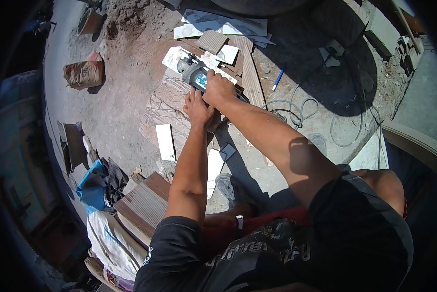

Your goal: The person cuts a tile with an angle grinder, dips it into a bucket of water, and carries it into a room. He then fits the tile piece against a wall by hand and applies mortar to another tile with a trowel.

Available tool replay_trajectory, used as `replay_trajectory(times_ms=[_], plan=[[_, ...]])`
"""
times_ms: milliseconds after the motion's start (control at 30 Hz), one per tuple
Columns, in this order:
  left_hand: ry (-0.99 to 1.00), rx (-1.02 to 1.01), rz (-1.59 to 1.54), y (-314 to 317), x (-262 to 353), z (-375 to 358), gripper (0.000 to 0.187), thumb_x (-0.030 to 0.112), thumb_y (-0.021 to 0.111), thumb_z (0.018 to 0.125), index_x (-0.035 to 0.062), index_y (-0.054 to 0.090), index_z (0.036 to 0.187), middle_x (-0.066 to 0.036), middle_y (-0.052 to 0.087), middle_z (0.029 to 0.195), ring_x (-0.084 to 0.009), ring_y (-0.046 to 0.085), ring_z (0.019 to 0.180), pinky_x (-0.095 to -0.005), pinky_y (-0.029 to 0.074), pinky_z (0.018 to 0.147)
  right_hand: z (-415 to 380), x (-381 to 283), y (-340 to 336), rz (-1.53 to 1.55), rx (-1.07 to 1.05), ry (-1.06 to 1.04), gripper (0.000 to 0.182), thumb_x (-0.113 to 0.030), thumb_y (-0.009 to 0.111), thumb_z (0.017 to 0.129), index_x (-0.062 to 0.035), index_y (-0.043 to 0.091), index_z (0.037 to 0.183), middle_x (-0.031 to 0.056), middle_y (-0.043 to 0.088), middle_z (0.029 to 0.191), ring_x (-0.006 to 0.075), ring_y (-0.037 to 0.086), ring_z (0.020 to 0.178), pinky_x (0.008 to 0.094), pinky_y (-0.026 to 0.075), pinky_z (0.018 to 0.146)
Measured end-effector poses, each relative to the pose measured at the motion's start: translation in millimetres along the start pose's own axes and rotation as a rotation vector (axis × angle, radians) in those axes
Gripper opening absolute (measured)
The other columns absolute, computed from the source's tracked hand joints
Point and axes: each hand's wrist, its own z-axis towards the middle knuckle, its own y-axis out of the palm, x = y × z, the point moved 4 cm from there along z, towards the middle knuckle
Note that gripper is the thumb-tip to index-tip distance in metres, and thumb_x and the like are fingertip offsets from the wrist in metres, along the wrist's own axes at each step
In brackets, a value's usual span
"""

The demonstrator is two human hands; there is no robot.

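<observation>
Nearest the camera, a black printed shirt [277, 253] filled the bottom of the frame, with both bare arms reaching up toward the centre. At upper centre the right hand [218, 90] was wrapped shut around the body of an angle grinder [193, 73], fingers closed over its grey housing. Just below it, the left hand [198, 108] lay pressed flat, fingers together, on a large pale tile [167, 104] that the grinder's head rested over. A white tile strip [165, 141] lay just left of the forearms, and more tile offcuts [218, 27] sat above the grinder. A blue pen [279, 77] lay right of them, near a coiled grey cable [291, 109]. A cement bag [84, 72] sat at upper left.
</observation>
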Motion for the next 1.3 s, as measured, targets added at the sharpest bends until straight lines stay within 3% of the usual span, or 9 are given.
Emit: replay_trajectory(times_ms=[133,233,333,733,833,967,1033,1300], plan=[[0.003,-0.012,0.017,2.3,-3.1,1.1,0.083,0.049,0.067,0.074,0.0112,0.041,0.142,-0.012,0.033,0.155,-0.0392,0.030,0.139,-0.0598,0.026,0.106,-0.1,-0.1,0.2,0.004,-0.002,0.002,0.062,-0.020,0.076,0.071,0.0025,0.045,0.121,0.0236,0.063,0.111,0.0382,0.065,0.104,0.0425,0.054,0.090],[0.005,-0.003,0.009,2.6,-2.7,0.7,0.082,0.050,0.066,0.074,0.0114,0.041,0.142,-0.012,0.032,0.155,-0.0394,0.030,0.139,-0.0597,0.026,0.107,-0.2,0.3,0.1,0.007,-0.001,0.004,0.062,-0.020,0.075,0.071,0.0027,0.045,0.121,0.0240,0.063,0.111,0.0383,0.065,0.104,0.0426,0.054,0.090],[0.002,0.001,0.018,2.7,-1.8,0.9,0.080,0.035,0.075,0.071,0.0109,0.042,0.140,-0.011,0.033,0.155,-0.0361,0.030,0.140,-0.0609,0.028,0.104,-1.1,-0.5,-1.8,0.010,-0.008,0.006,0.061,-0.019,0.075,0.072,0.0029,0.045,0.121,0.0243,0.063,0.111,0.0385,0.066,0.103,0.0426,0.054,0.090],[0.014,0.000,0.005,2.3,-1.2,-0.7,0.078,0.034,0.076,0.071,0.0094,0.043,0.137,-0.013,0.034,0.154,-0.0373,0.028,0.141,-0.0615,0.026,0.104,-1.8,-0.3,0.3,0.004,0.020,-0.002,0.060,-0.019,0.074,0.072,0.0024,0.045,0.120,0.0237,0.063,0.109,0.0385,0.066,0.103,0.0426,0.055,0.089],[0.047,0.014,0.032,8.1,-8.9,2.0,0.088,0.057,0.065,0.070,0.0111,0.042,0.142,-0.014,0.032,0.155,-0.0402,0.032,0.137,-0.0606,0.027,0.104,-1.5,-0.1,0.7,0.003,0.016,0.006,0.060,-0.019,0.074,0.072,0.0025,0.045,0.119,0.0236,0.063,0.108,0.0385,0.066,0.103,0.0425,0.055,0.088],[0.032,-0.002,0.030,13.0,-13.1,3.8,0.095,0.065,0.061,0.068,0.0109,0.041,0.143,-0.015,0.033,0.155,-0.0416,0.032,0.137,-0.0615,0.028,0.103,-5.9,-3.2,-6.9,-0.038,-0.029,0.012,0.054,-0.017,0.069,0.077,0.0019,0.045,0.122,0.0224,0.063,0.111,0.0343,0.067,0.103,0.0392,0.055,0.089],[0.038,-0.002,0.002,12.5,-13.2,3.7,0.099,0.070,0.060,0.066,0.0110,0.040,0.143,-0.016,0.033,0.155,-0.0421,0.031,0.138,-0.0623,0.028,0.103,-3.4,-0.7,-2.6,-0.006,-0.008,0.011,0.057,-0.018,0.072,0.074,0.0025,0.045,0.120,0.0237,0.063,0.109,0.0373,0.066,0.102,0.0415,0.055,0.089],[0.028,-0.021,-0.004,10.1,-10.2,2.7,0.101,0.071,0.059,0.066,0.0094,0.039,0.144,-0.018,0.032,0.155,-0.0427,0.029,0.139,-0.0634,0.026,0.104,-4.9,-0.7,-6.1,-0.031,-0.036,0.018,0.055,-0.019,0.071,0.077,0.0017,0.046,0.121,0.0227,0.063,0.111,0.0348,0.067,0.102,0.0391,0.056,0.087]])
